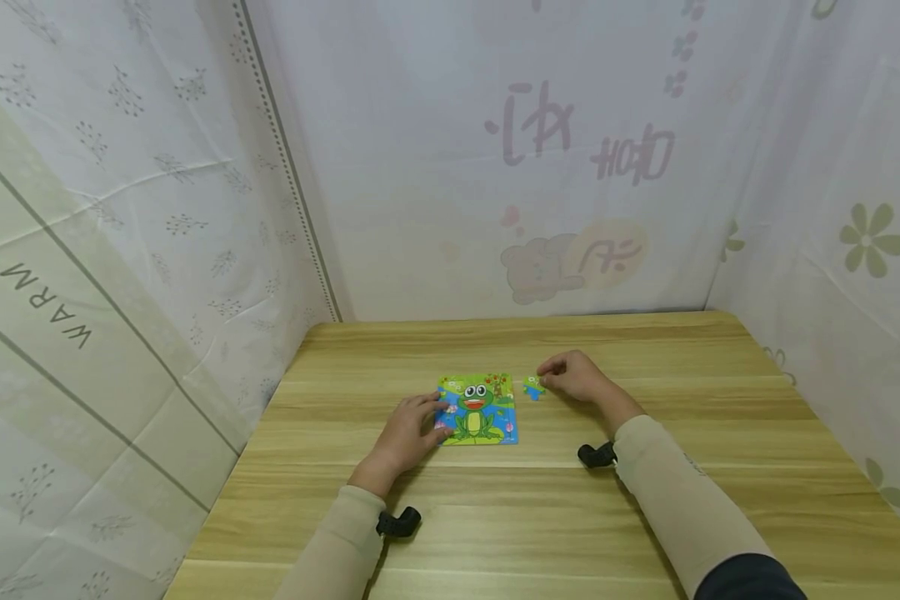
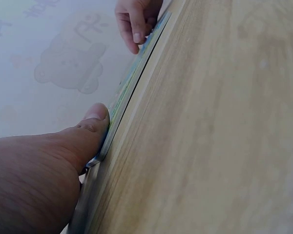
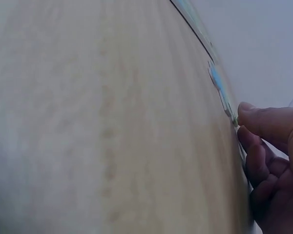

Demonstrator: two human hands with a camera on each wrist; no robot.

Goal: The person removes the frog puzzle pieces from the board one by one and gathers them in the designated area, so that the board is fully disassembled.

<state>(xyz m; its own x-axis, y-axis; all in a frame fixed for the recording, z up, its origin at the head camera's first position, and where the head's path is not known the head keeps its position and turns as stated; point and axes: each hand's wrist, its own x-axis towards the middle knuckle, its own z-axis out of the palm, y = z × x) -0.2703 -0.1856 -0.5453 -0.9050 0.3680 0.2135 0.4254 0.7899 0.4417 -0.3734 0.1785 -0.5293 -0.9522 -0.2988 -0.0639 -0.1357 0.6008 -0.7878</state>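
Observation:
A square frog puzzle (image 1: 478, 410) lies flat on the wooden table (image 1: 540, 517). My left hand (image 1: 437, 417) rests on its left edge, fingers laid over the board; in the left wrist view the thumb (image 2: 94, 127) presses against the puzzle's edge (image 2: 129, 87). A small blue-green puzzle piece (image 1: 533, 387) lies on the table just right of the board's top right corner. My right hand (image 1: 547, 375) pinches this piece with curled fingers. In the right wrist view the fingertips (image 3: 251, 127) meet the piece (image 3: 218, 82) at the table surface.
Printed white cloth walls (image 1: 495, 167) close in the table on the left, back and right. Black camera mounts (image 1: 399, 522) sit at both wrists. Bare wood surrounds the puzzle on all sides.

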